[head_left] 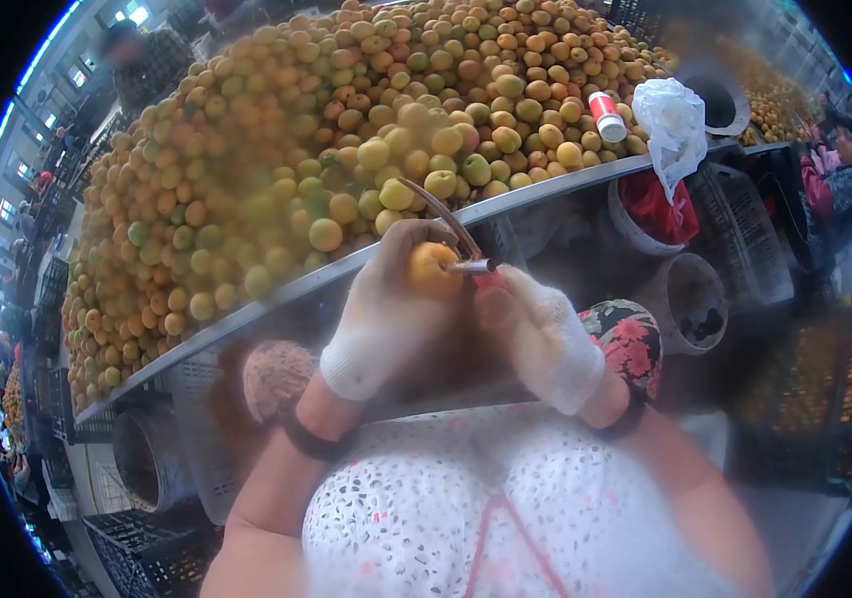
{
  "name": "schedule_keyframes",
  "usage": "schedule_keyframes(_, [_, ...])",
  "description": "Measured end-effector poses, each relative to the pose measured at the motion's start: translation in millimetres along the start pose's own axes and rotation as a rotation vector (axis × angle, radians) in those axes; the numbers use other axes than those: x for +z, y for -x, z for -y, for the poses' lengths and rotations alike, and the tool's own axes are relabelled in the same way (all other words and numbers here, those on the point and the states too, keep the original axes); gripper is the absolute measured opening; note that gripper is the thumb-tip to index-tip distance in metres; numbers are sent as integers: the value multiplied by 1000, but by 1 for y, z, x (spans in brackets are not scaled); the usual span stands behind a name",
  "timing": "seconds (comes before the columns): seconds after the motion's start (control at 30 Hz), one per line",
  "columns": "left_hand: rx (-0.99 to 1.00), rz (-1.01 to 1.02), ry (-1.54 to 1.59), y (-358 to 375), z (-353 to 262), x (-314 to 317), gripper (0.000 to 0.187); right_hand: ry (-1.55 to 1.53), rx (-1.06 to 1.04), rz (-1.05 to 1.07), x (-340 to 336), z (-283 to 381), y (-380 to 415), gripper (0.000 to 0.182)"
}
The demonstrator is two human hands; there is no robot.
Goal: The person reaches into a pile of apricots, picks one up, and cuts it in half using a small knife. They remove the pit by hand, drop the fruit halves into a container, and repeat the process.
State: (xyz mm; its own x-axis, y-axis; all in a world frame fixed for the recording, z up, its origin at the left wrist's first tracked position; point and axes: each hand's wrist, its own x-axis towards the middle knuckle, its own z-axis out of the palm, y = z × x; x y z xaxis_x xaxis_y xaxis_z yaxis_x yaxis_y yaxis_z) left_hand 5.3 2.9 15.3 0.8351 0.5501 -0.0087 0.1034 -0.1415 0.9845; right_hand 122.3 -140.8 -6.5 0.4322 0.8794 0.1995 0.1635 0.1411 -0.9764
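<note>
My left hand (pixel 386 309), in a white glove stained brown at the fingers, is closed round an orange fruit (pixel 435 268) that looks like an apricot or small persimmon. My right hand (pixel 542 334), gloved too, grips a small peeler-like tool with a red handle (pixel 491 281). Its short metal head (pixel 471 267) meets the fruit's right side. From there a thin, curved brown strip (pixel 436 207) rises up and to the left. Both hands are held in front of my chest, by the near edge of the fruit table.
A large heap of orange and greenish fruit (pixel 346 130) covers the metal-edged table (pixel 545 191). A red-and-white bottle (pixel 606 117) and a white plastic bag (pixel 669 125) lie at its right. Below stand a bucket with red cloth (pixel 667 214), another bucket (pixel 695 299) and crates (pixel 745 224).
</note>
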Motion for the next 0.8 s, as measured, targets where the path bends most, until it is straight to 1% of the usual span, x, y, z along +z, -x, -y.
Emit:
schedule_keyframes(0.03, [6,-11,5,0,1,1,58,-116,0,-16,1,-2,1,21])
schedule_keyframes(0.07, [12,-21,11,0,3,3,57,-115,0,-19,-1,-3,0,21])
schedule_keyframes(0.13, [33,-23,40,-2,8,5,57,-250,106,11,-4,-7,0,22])
schedule_keyframes(0.17, [56,-28,68,-2,10,6,57,-251,107,9,-3,-10,0,22])
schedule_keyframes(0.23, [53,-31,46,-3,7,5,56,-91,32,5,-1,-15,-2,23])
schedule_keyframes(0.27, [50,-36,24,-3,7,5,55,-91,32,6,-2,-12,-3,23])
schedule_keyframes(0.33, [73,-46,19,-5,9,5,55,230,-145,-19,-3,0,-6,23])
schedule_keyframes(0.37, [95,-54,15,-6,11,5,54,230,-145,-19,-3,0,-7,23])
schedule_keyframes(0.4, [93,-53,16,-6,14,5,54,240,-99,-11,-3,1,-8,23])
schedule_keyframes(0.43, [139,-55,-45,-7,17,5,53,251,-53,-4,-3,1,-10,23])
schedule_keyframes(0.47, [185,-57,-106,-8,20,5,52,251,-51,-4,-3,-3,-11,23])
schedule_keyframes(0.6, [157,-79,-14,-8,12,10,52,277,-82,-38,2,-10,-15,24])
schedule_keyframes(0.67, [244,-140,-418,-8,10,9,53,277,-77,-37,6,-13,-18,25])
schedule_keyframes(0.7, [240,-138,-418,-8,12,10,53,217,-112,-65,9,-16,-19,27])
schedule_keyframes(0.77, [344,-239,-518,-10,15,13,56,161,-144,-97,12,-25,-20,29])
schedule_keyframes(0.8, [345,-235,-515,-12,19,14,56,-40,1,-13,12,-31,-22,32])
